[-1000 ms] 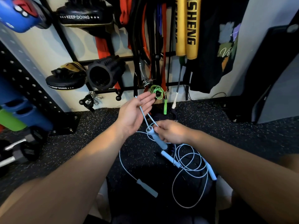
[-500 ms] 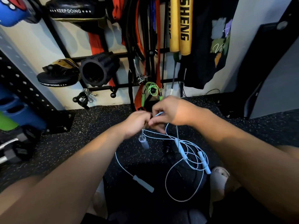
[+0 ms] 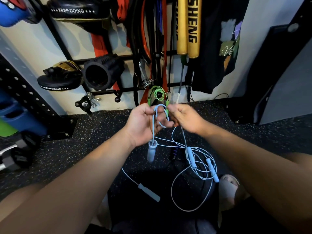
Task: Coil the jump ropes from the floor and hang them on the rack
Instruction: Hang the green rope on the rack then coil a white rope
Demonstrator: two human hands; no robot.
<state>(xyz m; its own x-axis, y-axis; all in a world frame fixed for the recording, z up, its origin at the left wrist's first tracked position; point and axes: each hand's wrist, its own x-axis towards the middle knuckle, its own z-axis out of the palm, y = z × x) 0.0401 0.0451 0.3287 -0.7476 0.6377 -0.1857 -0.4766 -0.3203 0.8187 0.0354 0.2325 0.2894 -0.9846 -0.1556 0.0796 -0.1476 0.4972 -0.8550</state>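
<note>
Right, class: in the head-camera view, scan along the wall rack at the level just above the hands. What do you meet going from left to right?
Round black focus pad → black foam roller → coiled green jump rope → black T-shirt.

Indoor light, moderate and even; source not seen. Far wall (image 3: 108, 39) brightest, with soft shadows behind the hung gear. Speckled floor (image 3: 253, 135) dim, near centre falling to black. Sheen on gold pads (image 3: 192, 22). Straight lines bow at left and right edges. Dangling jump rope handle (image 3: 152, 152) blurred.
</note>
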